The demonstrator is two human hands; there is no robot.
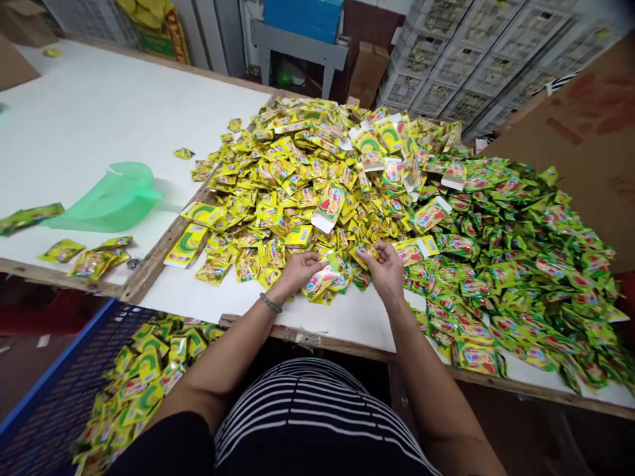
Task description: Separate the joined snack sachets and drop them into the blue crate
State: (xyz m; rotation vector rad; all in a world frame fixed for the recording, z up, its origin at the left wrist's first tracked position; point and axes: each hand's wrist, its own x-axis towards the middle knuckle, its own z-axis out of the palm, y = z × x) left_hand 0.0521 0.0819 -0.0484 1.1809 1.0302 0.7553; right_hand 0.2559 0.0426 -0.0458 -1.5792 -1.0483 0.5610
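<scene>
My left hand (298,272), with a beaded bracelet at its wrist, pinches a small yellow, green and red printed carton (322,276) near the front edge of the table. My right hand (388,268) is closed on a small yellow sachet (366,254), just right of the carton. Behind both hands rises a heap of yellow sachets (278,168), with several flat or part-open cartons such as the white-flapped carton (330,203) on it. Green sachets (501,264) form the right side of the heap.
A blue plastic crate (54,383) stands below the table at left, with filled yellow cartons (143,377) beside its wall. A wooden strip (166,244) divides the table. Left of it lie a green scoop (112,198) and loose sachets. Stacked crates (446,53) stand behind.
</scene>
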